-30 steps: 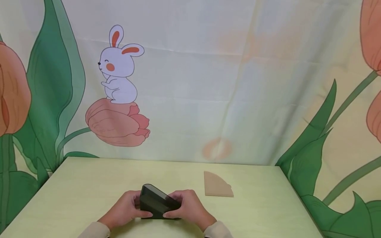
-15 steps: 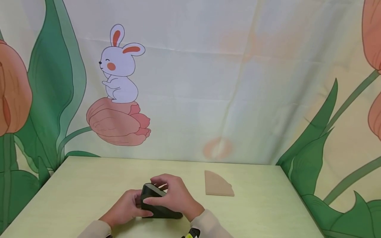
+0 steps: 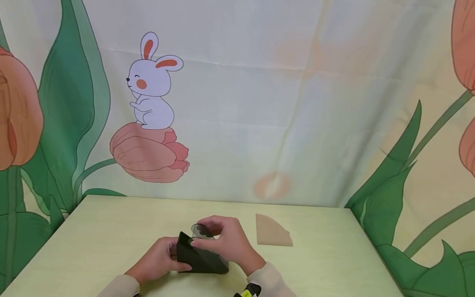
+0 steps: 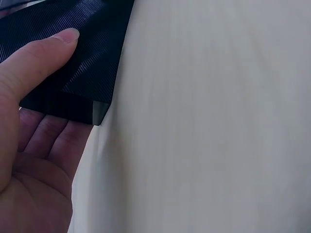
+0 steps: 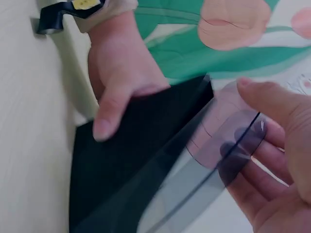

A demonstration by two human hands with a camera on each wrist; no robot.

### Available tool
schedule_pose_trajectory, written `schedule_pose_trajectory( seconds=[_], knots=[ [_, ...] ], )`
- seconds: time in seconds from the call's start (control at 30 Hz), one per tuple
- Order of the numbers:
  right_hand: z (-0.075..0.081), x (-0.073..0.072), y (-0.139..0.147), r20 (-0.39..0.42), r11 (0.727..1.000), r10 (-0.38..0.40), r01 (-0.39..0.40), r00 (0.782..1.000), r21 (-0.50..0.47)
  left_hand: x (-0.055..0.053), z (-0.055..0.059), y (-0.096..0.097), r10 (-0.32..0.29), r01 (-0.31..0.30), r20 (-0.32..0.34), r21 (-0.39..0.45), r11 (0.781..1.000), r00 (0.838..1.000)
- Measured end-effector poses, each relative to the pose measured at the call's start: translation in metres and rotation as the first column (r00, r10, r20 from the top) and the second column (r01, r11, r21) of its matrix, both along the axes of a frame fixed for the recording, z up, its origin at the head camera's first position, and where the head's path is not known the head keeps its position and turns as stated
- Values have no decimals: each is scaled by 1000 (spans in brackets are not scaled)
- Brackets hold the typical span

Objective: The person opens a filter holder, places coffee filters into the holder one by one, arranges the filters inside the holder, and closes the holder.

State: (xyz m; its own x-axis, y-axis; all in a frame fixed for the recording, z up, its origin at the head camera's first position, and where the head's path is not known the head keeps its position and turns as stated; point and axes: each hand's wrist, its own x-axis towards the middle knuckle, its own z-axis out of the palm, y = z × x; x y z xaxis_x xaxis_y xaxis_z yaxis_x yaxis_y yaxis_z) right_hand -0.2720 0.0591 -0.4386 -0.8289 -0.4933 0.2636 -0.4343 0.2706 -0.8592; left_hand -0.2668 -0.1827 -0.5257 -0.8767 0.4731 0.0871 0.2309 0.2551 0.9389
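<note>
My left hand point(image 3: 159, 258) grips the left end of a black wedge-shaped box point(image 3: 202, 260), thumb on the near face and fingers beneath or behind it. In the left wrist view the box point(image 4: 97, 73) has a fine ribbed texture. A smoky see-through plastic lid point(image 3: 196, 229) stands lifted off the box's sloping top. Between thumb and fingers my right hand point(image 3: 231, 239) pinches this lid; in the right wrist view its fingers show through the lid point(image 5: 228, 119), and a gap opens between lid and box point(image 5: 126, 141). The lid's lower part still overlaps the box.
A flat tan fan-shaped piece point(image 3: 272, 231), like a stack of paper coffee filters, lies on the pale table point(image 3: 326, 264) behind and right of the box. Behind the table's far edge hangs a cloth backdrop point(image 3: 237, 144) printed with tulips and a rabbit.
My right hand has gone from the box's lower right end to its upper edge, then pulled the lid up and away to the right. The left hand keeps its hold.
</note>
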Motion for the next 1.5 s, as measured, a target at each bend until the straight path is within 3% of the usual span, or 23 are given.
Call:
schedule_pose_trajectory(
  seconds=[0.23, 0.5, 0.73, 1.5],
  knots=[
    [-3, -6, 45, 85, 987, 41, -27, 996, -157, 0, -1, 0, 7, -7, 27, 13, 1000, 1000],
    [-13, -8, 88, 40, 964, 94, -81, 995, -253, 0, -2, 2, 15, -16, 46, 12, 1000, 999],
    [-23, -6, 115, 88, 958, 56, -29, 994, -284, -1, -1, 2, 13, -14, 59, 16, 1000, 998],
    [-51, -3, 145, 68, 941, 90, -62, 994, -334, -1, 1, 1, 19, -20, 77, 6, 1000, 997]
  ],
)
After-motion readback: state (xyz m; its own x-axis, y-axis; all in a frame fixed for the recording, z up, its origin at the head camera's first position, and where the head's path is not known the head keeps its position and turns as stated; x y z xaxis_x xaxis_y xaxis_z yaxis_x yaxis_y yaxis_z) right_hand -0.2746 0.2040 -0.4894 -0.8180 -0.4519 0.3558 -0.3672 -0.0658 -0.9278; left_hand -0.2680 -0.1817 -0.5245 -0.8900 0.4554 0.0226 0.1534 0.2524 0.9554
